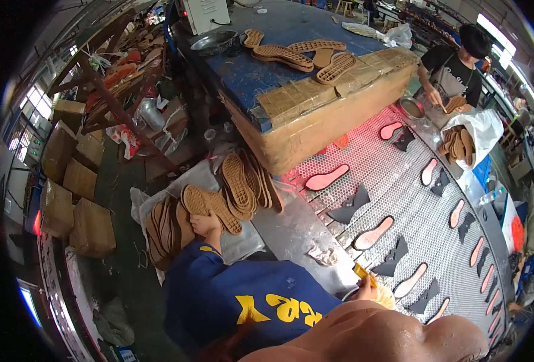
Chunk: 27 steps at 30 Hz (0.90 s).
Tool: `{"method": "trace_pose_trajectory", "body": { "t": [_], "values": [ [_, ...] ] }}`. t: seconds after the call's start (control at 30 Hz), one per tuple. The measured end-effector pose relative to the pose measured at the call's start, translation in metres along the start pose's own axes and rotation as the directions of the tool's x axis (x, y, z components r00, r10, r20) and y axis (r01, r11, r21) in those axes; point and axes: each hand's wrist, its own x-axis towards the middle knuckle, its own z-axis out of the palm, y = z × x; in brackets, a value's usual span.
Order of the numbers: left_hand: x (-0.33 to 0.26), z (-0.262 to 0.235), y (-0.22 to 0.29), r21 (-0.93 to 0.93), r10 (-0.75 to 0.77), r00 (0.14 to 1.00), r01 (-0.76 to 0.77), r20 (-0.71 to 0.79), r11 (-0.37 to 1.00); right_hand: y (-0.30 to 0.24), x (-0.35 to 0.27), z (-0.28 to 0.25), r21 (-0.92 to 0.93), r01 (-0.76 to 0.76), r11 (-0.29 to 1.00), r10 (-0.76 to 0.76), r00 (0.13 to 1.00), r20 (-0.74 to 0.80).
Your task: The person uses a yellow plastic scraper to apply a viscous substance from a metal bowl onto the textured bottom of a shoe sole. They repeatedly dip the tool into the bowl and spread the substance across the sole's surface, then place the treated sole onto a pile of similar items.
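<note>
My left hand [205,224] reaches out to the left, its fingers closed on the edge of a tan shoe sole [195,202]. That sole lies among stacked tan soles [238,181] with a grid-patterned side, some standing on edge in a row [165,228]. My right hand [363,291], low and near me, is closed around a yellow handle [364,274]; what the handle belongs to is not clear. Close beside that hand is something pale yellow [385,297], largely hidden by my bare arm. My blue sleeve with yellow lettering covers the lower middle.
Pink-lit insoles [373,233] and black shoe uppers [392,256] lie in rows on a mesh conveyor [363,181]. A padded cardboard-edged machine top [333,114] carries more soles and a metal bowl [214,41]. Across the belt, a co-worker [460,69] brushes a sole near a white sack [483,136]. Cartons [92,226] stand left.
</note>
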Motion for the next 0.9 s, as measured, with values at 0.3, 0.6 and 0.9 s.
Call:
{"method": "trace_pose_trajectory", "body": {
  "t": [0.3, 0.6, 0.9],
  "values": [
    [-0.001, -0.009, 0.002, -0.084, -0.034, 0.995, 0.042, 0.095, 0.996, -0.011, 0.0, 0.0, 0.046, 0.014, 0.999, -0.016, 0.999, 0.045],
    [-0.027, -0.004, -0.053, -0.122, 0.024, 0.978, 0.001, 0.205, 0.992, -0.003, -0.016, -0.032, -0.096, -0.189, 0.977, 0.197, 0.977, 0.083],
    [0.01, -0.047, -0.004, -0.221, 0.214, 0.976, -0.203, 0.028, 0.954, -0.014, -0.037, -0.001, 0.115, -0.113, 0.987, 0.119, 0.992, -0.047]
  ]
}}
